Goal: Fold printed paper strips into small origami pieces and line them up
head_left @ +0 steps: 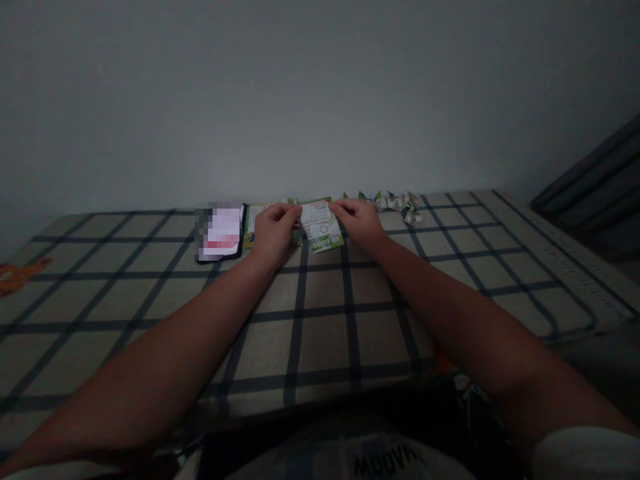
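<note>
Between my two hands a small green and white printed paper (pixel 323 227) is held up by its upper left and upper right edges. My left hand (pixel 274 230) pinches the left edge between thumb and finger. At the opposite edge, my right hand (pixel 359 219) pinches it the same way. Another green printed paper (pixel 254 217) lies flat behind and left of my left hand, partly covered by it. Several crumpled paper pieces (pixel 397 201) lie in a row beyond my right hand, near the wall.
A phone (pixel 220 232) with a lit, blurred screen lies left of the papers. The checked cloth (pixel 320 293) covers the surface up to a plain wall (pixel 320 100). An orange patch (pixel 23 275) shows at the far left, and dark folded fabric (pixel 595 180) at the right.
</note>
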